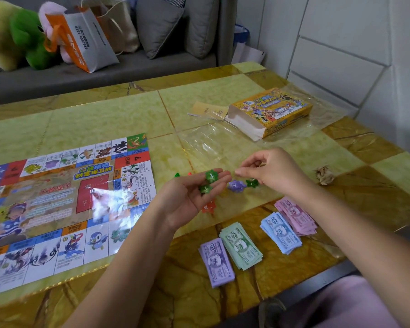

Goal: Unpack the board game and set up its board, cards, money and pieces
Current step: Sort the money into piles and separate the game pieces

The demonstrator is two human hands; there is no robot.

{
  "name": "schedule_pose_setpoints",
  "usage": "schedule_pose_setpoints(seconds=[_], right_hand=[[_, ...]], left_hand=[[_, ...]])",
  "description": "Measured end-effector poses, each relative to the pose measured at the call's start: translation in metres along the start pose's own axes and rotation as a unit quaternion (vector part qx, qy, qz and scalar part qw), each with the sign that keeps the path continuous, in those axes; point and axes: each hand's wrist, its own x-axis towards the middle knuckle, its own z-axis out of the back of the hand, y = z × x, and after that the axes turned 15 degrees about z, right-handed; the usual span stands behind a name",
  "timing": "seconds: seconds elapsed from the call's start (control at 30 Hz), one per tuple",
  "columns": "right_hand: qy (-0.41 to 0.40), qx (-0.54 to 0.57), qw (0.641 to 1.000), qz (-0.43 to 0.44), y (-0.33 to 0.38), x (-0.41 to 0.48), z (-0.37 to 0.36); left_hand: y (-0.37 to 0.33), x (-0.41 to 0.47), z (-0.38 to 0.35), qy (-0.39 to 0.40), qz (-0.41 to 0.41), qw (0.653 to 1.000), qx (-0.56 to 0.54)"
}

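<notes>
- The left hand (187, 195) is palm up, its fingers flat and open, and two green star-shaped plastic pieces (210, 176) rest on the fingers
- The right hand (271, 172) is just at 3 o'clock of it, with its fingers curled in and the thumb near the first finger; I cannot tell if it holds anything
- A purple star-shaped plastic piece (236, 186) lies on the yellow and brown stone-look table (199, 98) under the right hand
- A red star-shaped plastic piece (209, 207) lies at 6 o'clock of the left fingers
- The bright paper game board (57, 197) lies flat at 9 o'clock of the hands
- The purple money pile (218, 261), green money pile (241, 245), blue money pile (281, 232) and pink money pile (296, 216) lie at 5 o'clock of the hands
- The yellow cardboard game box (272, 112) lies open at 1 o'clock
</notes>
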Motion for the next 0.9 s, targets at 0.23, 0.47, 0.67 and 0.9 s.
schedule_pose_setpoints(seconds=[0.23, 0.47, 0.67, 0.9], right_hand=[[0.056, 0.012, 0.988, 0.141, 0.013, -0.005, -0.008], [0.045, 0.044, 0.991, 0.12, 0.015, -0.004, 0.0], [0.034, 0.275, 0.961, -0.001, 0.012, -0.004, 0.011], [0.057, 0.383, 0.92, -0.064, 0.017, -0.007, 0.01]], left_hand=[[0.003, -0.004, -0.004, 0.046, 0.031, 0.995, 0.077], [0.004, -0.003, -0.002, 0.068, 0.022, 0.994, 0.082], [0.003, -0.004, 0.001, 0.086, 0.02, 0.992, 0.087], [0.007, 0.002, -0.005, 0.005, -0.072, 0.994, 0.088]])
